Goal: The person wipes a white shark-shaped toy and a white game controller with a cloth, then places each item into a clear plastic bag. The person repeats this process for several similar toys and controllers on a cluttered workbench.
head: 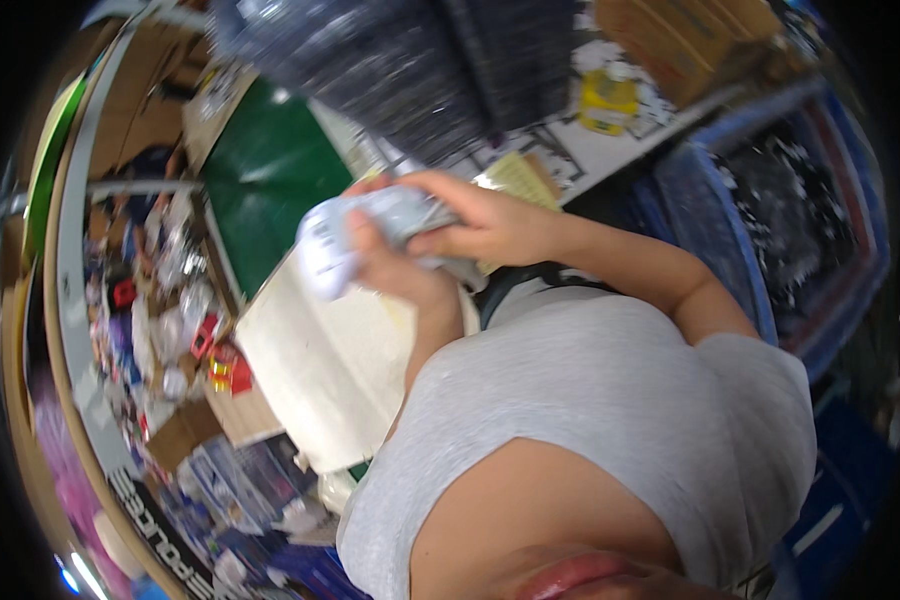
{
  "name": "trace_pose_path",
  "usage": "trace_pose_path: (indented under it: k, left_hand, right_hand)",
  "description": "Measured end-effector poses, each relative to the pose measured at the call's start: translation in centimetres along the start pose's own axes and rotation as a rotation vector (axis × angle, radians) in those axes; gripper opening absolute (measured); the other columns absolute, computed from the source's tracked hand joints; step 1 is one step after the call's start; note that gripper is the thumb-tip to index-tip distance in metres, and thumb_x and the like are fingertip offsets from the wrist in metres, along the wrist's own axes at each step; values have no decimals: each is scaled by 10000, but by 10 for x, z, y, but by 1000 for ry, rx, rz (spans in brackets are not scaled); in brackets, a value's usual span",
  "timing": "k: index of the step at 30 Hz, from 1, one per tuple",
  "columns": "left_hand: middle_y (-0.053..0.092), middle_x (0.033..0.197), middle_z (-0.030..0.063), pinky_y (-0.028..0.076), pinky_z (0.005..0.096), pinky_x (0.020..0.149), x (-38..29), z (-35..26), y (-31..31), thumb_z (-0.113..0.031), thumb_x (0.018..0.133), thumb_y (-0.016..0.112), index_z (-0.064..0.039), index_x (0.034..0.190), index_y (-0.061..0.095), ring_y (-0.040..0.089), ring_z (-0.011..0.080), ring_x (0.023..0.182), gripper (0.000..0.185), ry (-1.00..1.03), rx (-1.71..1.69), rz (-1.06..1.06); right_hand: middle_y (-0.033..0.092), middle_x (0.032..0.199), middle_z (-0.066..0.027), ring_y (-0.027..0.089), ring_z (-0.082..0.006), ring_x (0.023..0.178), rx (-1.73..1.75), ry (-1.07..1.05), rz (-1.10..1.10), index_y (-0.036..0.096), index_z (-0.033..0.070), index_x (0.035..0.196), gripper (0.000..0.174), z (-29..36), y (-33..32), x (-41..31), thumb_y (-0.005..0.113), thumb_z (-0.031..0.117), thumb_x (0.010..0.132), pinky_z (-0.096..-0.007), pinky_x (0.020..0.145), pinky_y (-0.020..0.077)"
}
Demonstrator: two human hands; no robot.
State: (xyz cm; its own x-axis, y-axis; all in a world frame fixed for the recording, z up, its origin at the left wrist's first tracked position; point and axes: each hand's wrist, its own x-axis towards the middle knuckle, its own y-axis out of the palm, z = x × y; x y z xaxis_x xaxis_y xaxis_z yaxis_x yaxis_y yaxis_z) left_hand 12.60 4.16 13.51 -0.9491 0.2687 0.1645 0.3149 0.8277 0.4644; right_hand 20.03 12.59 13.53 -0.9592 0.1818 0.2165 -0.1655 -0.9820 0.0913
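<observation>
My left hand (390,259) and my right hand (487,221) are both closed around a white and pale grey item (330,247), perhaps wrapped in plastic; motion blur hides what it is. Dark markings show on its white end, which sticks out to the left of my left thumb. My right fingers grip its grey end. Below and left of my hands lies a large off-white sheet (330,360), beside a green surface (270,180). Pale yellow paper (514,180) lies just beyond my right wrist.
Dark plastic-wrapped stacks (420,67) stand ahead on a table, near a yellow container (607,101) and a cardboard box (682,45). At right, a blue crate (735,225) holds black material. Mixed goods and boxes crowd the left, where another person (146,169) is partly visible beyond a pale frame.
</observation>
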Motion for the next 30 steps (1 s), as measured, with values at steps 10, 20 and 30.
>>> trace_pose_path:
  k: [10,20,30]
  left_hand:
    - [581,984,118,481,362,854,12,3,-12,-379,869,551,-16,1036,535,581,225,953,400,-289,-260,-53]
    - [584,1000,123,496,358,827,12,6,-22,-362,846,576,0,1049,548,584,228,981,416,-274,-189,-16]
    - [581,1017,130,504,361,821,8,-1,-16,-350,839,583,36,1049,553,588,234,1002,440,-138,-66,27]
  right_hand:
    - [581,1228,-93,546,-171,1128,159,87,-156,516,39,1328,486,-34,1,-2,638,272,919,-305,957,444]
    - [635,917,-47,605,-99,901,196,269,-142,480,29,1338,608,-16,-1,-1,756,179,817,-248,823,479]
    - [568,1040,-64,574,-142,945,135,222,-136,502,48,1326,616,-18,1,-3,703,182,760,-275,832,469]
